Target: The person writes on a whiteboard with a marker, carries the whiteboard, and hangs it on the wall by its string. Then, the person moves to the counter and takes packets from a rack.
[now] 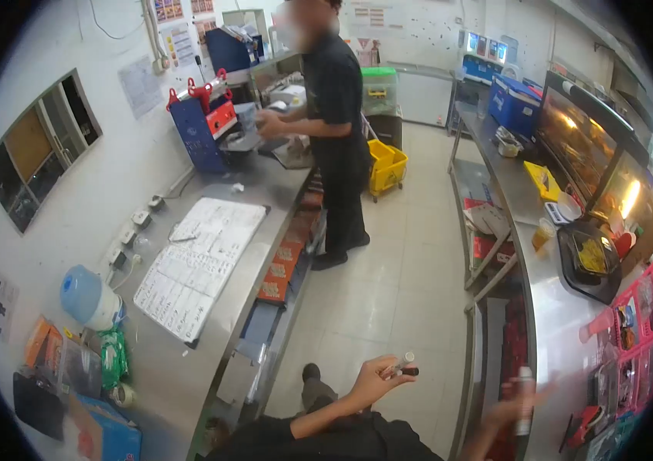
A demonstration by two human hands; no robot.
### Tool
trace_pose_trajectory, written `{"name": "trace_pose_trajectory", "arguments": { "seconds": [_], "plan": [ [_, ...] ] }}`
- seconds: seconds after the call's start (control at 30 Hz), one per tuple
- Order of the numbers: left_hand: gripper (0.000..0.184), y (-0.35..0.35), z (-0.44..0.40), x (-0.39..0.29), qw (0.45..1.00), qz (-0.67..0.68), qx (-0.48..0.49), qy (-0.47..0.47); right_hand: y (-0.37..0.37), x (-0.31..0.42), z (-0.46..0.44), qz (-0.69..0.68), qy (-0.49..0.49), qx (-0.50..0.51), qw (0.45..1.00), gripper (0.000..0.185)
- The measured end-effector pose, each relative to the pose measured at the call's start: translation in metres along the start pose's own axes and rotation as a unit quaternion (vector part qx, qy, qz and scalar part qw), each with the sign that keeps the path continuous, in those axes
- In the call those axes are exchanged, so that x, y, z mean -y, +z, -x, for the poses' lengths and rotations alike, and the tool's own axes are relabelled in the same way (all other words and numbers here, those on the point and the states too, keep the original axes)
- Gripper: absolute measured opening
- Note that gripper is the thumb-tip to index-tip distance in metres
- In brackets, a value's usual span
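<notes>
My left hand (376, 381) is closed in front of my body, above the tiled floor. Its fingers pinch small stick-like things (406, 369), one end pale and round, another dark; their kind is too small to tell. To the right, my right hand (505, 411) is smeared by motion beside the edge of the right counter (553, 338). A slim white cylinder (525, 399) overlaps this hand, and I cannot tell whether the hand grips it. Nearby on that counter are pink plastic baskets (649, 300) and a red-and-black object (589, 422).
A person in dark clothes (334, 115) stands at the left counter, hands by a blue-and-red machine (199, 123). A written whiteboard (203, 265) lies on that counter. Behind the person is a yellow mop bucket (386, 165). A black tray (572, 276) sits by a lit display warmer (584, 134).
</notes>
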State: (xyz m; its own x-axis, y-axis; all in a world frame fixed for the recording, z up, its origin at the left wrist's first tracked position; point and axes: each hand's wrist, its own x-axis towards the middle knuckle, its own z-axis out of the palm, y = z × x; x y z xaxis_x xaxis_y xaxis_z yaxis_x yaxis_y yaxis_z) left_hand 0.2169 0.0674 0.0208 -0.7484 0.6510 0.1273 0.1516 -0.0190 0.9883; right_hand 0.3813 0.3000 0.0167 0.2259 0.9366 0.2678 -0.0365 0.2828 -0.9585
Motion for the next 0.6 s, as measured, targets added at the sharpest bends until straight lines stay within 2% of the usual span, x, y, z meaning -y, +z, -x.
{"name": "trace_pose_trajectory", "arguments": {
  "seconds": [0.07, 0.1, 0.13, 0.2, 0.23, 0.3, 0.37, 0.4, 0.47, 0.6],
  "plan": [
    [0.022, -0.005, 0.001, 0.015, 0.982, 0.184, -0.033, 0.035, -0.037, -0.008, -0.111, -0.038, -0.082, -0.067, 0.994, 0.065],
    [0.022, -0.014, 0.002, 0.012, 0.992, 0.127, -0.015, 0.019, -0.060, -0.012, -0.157, -0.045, -0.131, -0.083, 0.987, 0.063],
    [0.022, -0.022, 0.000, 0.008, 0.992, 0.125, -0.011, 0.025, -0.084, -0.014, -0.194, -0.061, -0.165, -0.092, 0.980, 0.060],
    [0.023, -0.032, 0.001, 0.002, 0.996, -0.023, 0.030, -0.087, -0.107, 0.008, -0.223, 0.014, -0.183, -0.166, 0.969, 0.055],
    [0.023, -0.032, 0.002, 0.002, 0.995, -0.025, 0.034, -0.086, -0.127, -0.001, -0.251, -0.047, -0.159, -0.163, 0.973, 0.051],
    [0.023, -0.031, 0.003, 0.004, 0.983, 0.166, -0.002, -0.074, -0.142, 0.015, -0.251, -0.107, -0.133, -0.165, 0.971, 0.048],
    [0.023, -0.034, 0.000, 0.011, 0.985, 0.146, 0.010, -0.090, -0.137, 0.049, -0.238, -0.196, 0.042, -0.170, 0.965, 0.049],
    [0.023, -0.035, 0.000, 0.012, 0.986, 0.127, 0.018, -0.110, -0.132, 0.054, -0.228, -0.193, 0.042, -0.176, 0.964, 0.049],
    [0.023, -0.035, -0.002, 0.007, 0.986, 0.126, 0.026, -0.110, -0.123, 0.057, -0.208, -0.231, -0.049, -0.095, 0.967, 0.050],
    [0.023, -0.031, -0.003, 0.014, 0.987, 0.114, 0.053, -0.103, -0.103, 0.064, -0.170, -0.225, -0.018, -0.094, 0.970, 0.048]
  ]
}}
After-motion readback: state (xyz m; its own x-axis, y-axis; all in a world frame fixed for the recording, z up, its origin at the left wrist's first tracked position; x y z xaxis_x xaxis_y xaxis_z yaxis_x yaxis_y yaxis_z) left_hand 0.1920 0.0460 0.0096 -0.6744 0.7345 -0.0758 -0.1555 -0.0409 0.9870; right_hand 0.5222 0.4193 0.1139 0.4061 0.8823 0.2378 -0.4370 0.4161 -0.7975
